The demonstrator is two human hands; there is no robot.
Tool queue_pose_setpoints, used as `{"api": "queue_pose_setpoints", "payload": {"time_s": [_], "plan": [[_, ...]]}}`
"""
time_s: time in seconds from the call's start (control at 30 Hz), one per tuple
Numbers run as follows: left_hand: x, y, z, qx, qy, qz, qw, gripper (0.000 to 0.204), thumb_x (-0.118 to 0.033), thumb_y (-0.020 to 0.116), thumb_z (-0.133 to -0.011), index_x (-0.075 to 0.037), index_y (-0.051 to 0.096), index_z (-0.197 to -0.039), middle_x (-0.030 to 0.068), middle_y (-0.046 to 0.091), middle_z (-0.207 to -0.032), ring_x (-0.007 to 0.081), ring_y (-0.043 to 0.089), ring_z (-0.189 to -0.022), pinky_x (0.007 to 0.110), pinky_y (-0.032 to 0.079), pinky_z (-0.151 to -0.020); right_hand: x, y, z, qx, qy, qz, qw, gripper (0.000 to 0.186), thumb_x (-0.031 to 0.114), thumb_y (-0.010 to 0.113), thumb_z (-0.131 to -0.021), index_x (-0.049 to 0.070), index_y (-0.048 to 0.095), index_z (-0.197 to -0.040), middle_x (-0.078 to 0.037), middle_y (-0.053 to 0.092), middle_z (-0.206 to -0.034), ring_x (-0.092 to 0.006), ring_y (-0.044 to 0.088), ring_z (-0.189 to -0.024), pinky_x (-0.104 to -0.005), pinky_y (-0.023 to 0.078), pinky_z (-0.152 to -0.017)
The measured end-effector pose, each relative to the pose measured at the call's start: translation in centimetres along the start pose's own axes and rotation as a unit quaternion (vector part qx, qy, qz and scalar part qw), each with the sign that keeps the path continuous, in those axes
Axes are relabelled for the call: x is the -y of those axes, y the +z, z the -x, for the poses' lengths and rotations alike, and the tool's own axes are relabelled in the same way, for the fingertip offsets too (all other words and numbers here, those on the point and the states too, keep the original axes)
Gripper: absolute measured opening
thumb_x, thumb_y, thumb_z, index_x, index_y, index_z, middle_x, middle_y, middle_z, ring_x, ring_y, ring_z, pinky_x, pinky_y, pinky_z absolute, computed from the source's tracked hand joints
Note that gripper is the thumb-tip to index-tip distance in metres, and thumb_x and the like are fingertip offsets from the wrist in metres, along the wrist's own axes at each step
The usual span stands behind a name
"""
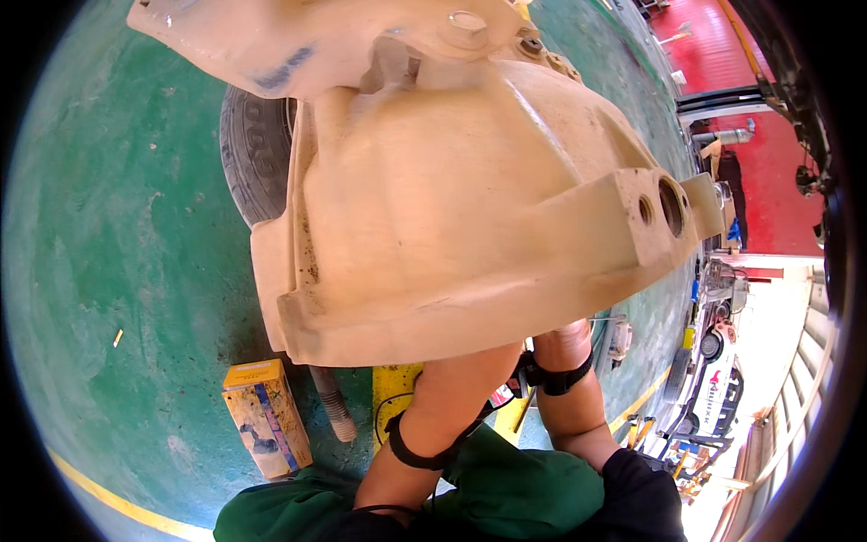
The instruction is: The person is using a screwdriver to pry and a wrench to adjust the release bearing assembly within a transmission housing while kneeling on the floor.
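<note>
A large tan cast housing [433,208], much like a gearbox casing, fills the middle of the head view. Its near rim curves toward me, and two round holes show in a block at its right side. My left arm [461,388] and my right arm [569,406] both reach up under that rim, each with a black strap round it. The fingers of both hands are hidden behind the housing, so I cannot tell what they hold or touch.
A tyre [257,154] stands behind the housing's left side. On the green floor [126,253] are a worn yellow box [266,420] and a ribbed rod [334,406]. A yellow piece [393,397] sits below the rim. Equipment and a vehicle [713,388] line the right.
</note>
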State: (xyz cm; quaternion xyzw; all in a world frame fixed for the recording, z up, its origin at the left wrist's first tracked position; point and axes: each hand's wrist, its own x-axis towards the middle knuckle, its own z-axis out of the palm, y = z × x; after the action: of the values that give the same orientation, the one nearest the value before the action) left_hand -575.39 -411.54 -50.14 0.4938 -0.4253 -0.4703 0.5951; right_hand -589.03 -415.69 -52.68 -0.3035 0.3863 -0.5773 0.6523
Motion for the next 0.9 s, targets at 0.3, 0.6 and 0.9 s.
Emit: {"api": "queue_pose_setpoints", "payload": {"time_s": [0.3, 0.6, 0.9], "plan": [[2.4, -0.6, 0.5, -0.028, 0.081, -0.070, 0.994, 0.026, -0.006, 0.059, -0.095, 0.007, 0.059, -0.117, 0.0129, 0.063, -0.117, 0.0204, 0.058, -0.108, 0.034, 0.044, -0.095, 1.6, 6.3, 0.1, 0.014, -0.070, 0.022, 0.997, 0.056, 0.003, 0.071, -0.080, 0.001, 0.049, -0.132, -0.009, 0.059, -0.124, -0.0231, 0.058, -0.114, -0.0388, 0.046, -0.098], [-0.2, -1.0, -1.4, 0.004, -0.034, 0.009, 0.999, 0.027, -0.013, 0.058, -0.098, 0.006, 0.061, -0.118, 0.0121, 0.063, -0.119, 0.0217, 0.058, -0.109, 0.034, 0.043, -0.097, 2.1, 6.4, -0.2, 0.002, -0.015, -0.001, 1.000, 0.054, 0.004, 0.069, -0.079, -0.002, 0.051, -0.130, -0.010, 0.060, -0.122, -0.0247, 0.058, -0.113, -0.0388, 0.045, -0.098], [4.9, -1.6, -0.5, 0.038, -0.035, 0.132, 0.990, 0.037, -0.022, 0.053, -0.101, 0.007, 0.054, -0.124, 0.0149, 0.064, -0.117, 0.0232, 0.063, -0.102, 0.035, 0.049, -0.089, 1.8, 6.4, 0.1, -0.009, 0.023, 0.032, 0.999, 0.036, 0.006, 0.067, -0.084, -0.001, 0.056, -0.117, -0.011, 0.063, -0.111, -0.0251, 0.063, -0.092, -0.0401, 0.053, -0.065]]}}
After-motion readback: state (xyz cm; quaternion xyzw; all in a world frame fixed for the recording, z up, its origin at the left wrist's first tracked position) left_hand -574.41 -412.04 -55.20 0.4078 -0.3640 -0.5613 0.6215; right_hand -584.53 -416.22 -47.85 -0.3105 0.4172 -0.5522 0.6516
